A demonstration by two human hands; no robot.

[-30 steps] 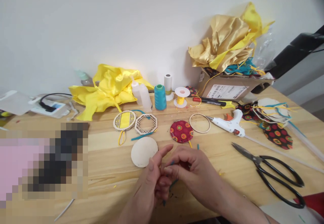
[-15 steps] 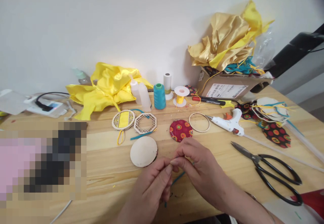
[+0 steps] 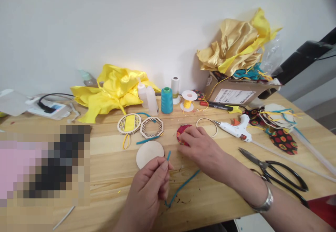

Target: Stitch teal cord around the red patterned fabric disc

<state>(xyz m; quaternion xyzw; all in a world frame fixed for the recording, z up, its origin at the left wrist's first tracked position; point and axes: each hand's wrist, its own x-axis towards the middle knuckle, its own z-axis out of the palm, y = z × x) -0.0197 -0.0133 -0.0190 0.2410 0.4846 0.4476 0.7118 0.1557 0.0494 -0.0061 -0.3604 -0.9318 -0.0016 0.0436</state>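
A thin blue cord (image 3: 181, 187) is pinched between the thumb and forefinger of my left hand (image 3: 151, 184), its short end sticking up and the rest trailing on the wooden table. My right hand (image 3: 199, 148) reaches over a round red patterned fabric disc (image 3: 181, 130), fingers apart at its edge and covering its right side; the disc lies flat. Just behind my left hand is a plain pale disc (image 3: 148, 153). A thin wooden ring (image 3: 210, 122) lies beyond my right hand.
Black-handled scissors (image 3: 270, 165) and a white glue gun (image 3: 236, 127) lie to the right. An octagonal lattice frame (image 3: 151, 127), a round lattice ornament (image 3: 129, 123), a teal thread cone (image 3: 167, 100), yellow cloth (image 3: 112, 92) and a cardboard box (image 3: 233, 93) stand or lie farther back.
My hands have parted. My right hand has let go of the cord and moved up over the red fabric disc, while my left hand keeps its pinch on the cord.
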